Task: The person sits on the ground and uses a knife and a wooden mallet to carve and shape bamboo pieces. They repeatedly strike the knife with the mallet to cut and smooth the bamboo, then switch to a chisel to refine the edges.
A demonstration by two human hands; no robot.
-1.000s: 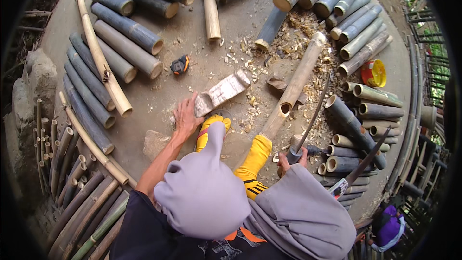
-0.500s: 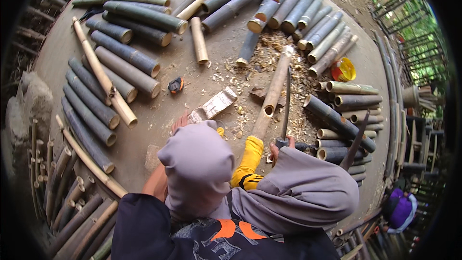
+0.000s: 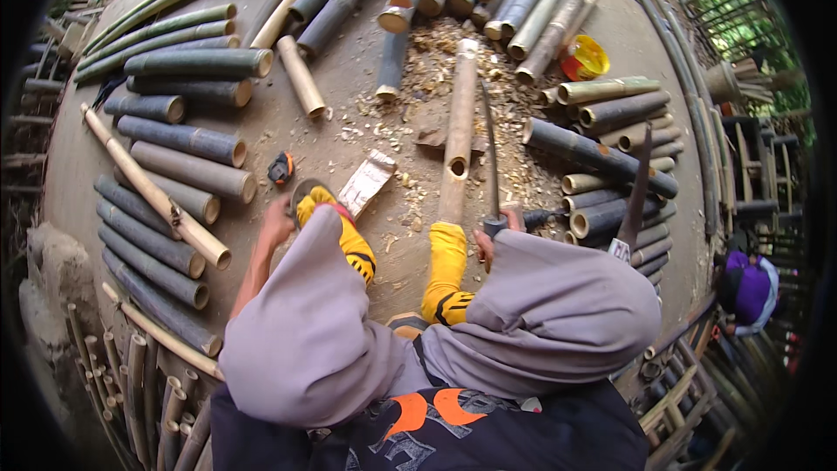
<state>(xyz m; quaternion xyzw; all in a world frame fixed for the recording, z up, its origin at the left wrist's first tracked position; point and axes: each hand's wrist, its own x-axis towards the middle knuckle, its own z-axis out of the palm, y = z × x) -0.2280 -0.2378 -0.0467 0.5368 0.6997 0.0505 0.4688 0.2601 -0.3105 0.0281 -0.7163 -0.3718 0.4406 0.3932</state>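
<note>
My right hand (image 3: pixel 485 247) is closed round the grip of a machete (image 3: pixel 490 144), whose long blade points away from me. Alongside the blade lies a pale bamboo tube (image 3: pixel 457 135) with a hole cut in its side; its near end meets my right foot in a yellow sock (image 3: pixel 447 266). My left hand (image 3: pixel 278 220) is low beside my left foot, in another yellow sock (image 3: pixel 353 249); its fingers are too small and blurred to make out. Just past that foot lies a pale, roughly squared wooden block (image 3: pixel 366 181).
Dark bamboo lengths (image 3: pixel 187 167) lie in rows at left, more (image 3: pixel 554 4) at the far side and right. Wood chips (image 3: pixel 436 61) cover the ground ahead. A tape measure (image 3: pixel 281 167) and a yellow-red container (image 3: pixel 584 58) lie about. A person in purple (image 3: pixel 745 288) is at right.
My left knee and foot have swung left, and my left hand has drawn back from the wooden block. My right hand keeps hold of the machete. The whole view has shifted.
</note>
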